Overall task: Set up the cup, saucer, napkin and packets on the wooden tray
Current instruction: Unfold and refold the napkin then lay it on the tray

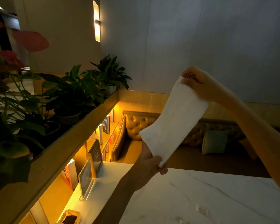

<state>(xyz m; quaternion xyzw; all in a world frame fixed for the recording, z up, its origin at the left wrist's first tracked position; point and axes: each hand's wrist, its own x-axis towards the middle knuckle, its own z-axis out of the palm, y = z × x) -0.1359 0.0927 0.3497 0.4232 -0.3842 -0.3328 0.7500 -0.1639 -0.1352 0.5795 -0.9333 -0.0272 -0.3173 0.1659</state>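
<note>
A white napkin [174,122] is stretched in the air above the far edge of the marble table [200,191]. My right hand [199,83] pinches its upper corner. My left hand [152,164] grips its lower end. The napkin hangs slanted between the two hands, folded into a long strip. A small white packet [201,210] lies on the table near the bottom of the view, and another pale packet [182,221] shows at the bottom edge. No cup, saucer or wooden tray is in view.
A clear stand with a card [86,180] sits at the table's left edge. A small container with something dark [70,218] is at bottom left. Lit shelves with books, potted plants [68,94] and a tufted bench [136,126] lie beyond.
</note>
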